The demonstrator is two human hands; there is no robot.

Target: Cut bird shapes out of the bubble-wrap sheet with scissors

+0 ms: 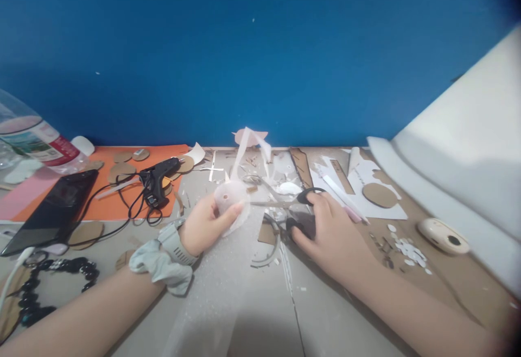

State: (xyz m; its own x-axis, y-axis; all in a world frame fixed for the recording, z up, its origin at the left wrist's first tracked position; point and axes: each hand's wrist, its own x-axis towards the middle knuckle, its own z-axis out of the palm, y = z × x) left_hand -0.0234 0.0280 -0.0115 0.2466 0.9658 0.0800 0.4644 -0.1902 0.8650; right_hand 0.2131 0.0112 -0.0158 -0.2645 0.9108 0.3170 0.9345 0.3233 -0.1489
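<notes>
Bottle, one, well left of the left fingers; phone, black, one, flat between the two. Bracelet, dark-beaded, one, left and nearward of those fingers. Orange sheet, one, beyond them to the left, apparently serving as a mat under one glue gun; cardboard discs, at least four on it. Left hand, one: thumb and fingers clamped on one pale piece (a single small spot showing above the thumb), presumably gripped from the left to leave its right edge free. Scissors, one pair, blades pointing at that edge (contact unclear). Right hand, one: thumb and fingers apart, gripping the two spread handle loops, likely for leverage. White scraps, uncounted, right of its fingers; oval case, cream, one, farther right.
</notes>
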